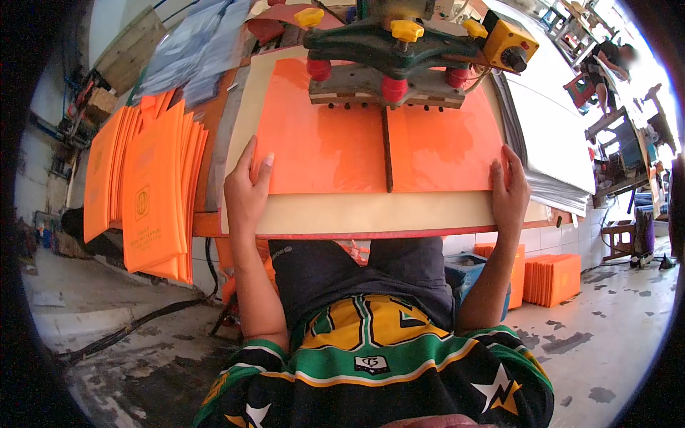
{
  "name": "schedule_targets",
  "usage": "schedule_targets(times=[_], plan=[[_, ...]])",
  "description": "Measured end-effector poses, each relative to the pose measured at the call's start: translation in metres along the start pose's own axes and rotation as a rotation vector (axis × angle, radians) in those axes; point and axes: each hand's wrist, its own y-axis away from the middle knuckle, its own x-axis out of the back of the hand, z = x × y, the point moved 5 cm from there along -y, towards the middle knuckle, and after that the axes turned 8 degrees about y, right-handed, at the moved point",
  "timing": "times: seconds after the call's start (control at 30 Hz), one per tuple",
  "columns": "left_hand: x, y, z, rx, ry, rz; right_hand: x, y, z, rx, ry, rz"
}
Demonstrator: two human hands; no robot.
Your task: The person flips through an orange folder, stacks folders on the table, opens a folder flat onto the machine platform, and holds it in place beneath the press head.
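"Two hands on one sheet (314, 150): where did it lie?"

"Flat on the board (371, 215), its far part beneath the press (399, 53). A dark bar (387, 157) ran down near its middle, parting it into two panels."

"What could have gone wrong from there?"

"Skewing, I thought. An uneven pull from either side could have turned the sheet under the bar. It looked glossy, so it might also have slid on the board, or buckled if both hands had pushed inward. And fingers straying farther in could have been caught, had the press come down. The folders (153, 192) stood near on the left, so a swinging elbow might have knocked them."

"How were the hands set?"

"Almost as mirror images. The left hand (246, 191) was at the near left corner, the right hand (509, 191) at the near right. Both forearms reached forward, one either side of the body, with fingers pointing away toward the press and thumbs on the inner side."

"And the grip?"

"Narrow on both, a small gap showing between thumb and fingers. Whether they pinched the sheet's edges or merely rested there, I could not tell."
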Motion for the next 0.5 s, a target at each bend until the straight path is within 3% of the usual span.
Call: schedule_targets(times=[0.5], plan=[[-0.0004,0.0012,-0.0024,-0.001,0.007,0.015,-0.0005,0.0001,-0.0026,-0.011,0.025,0.000]])
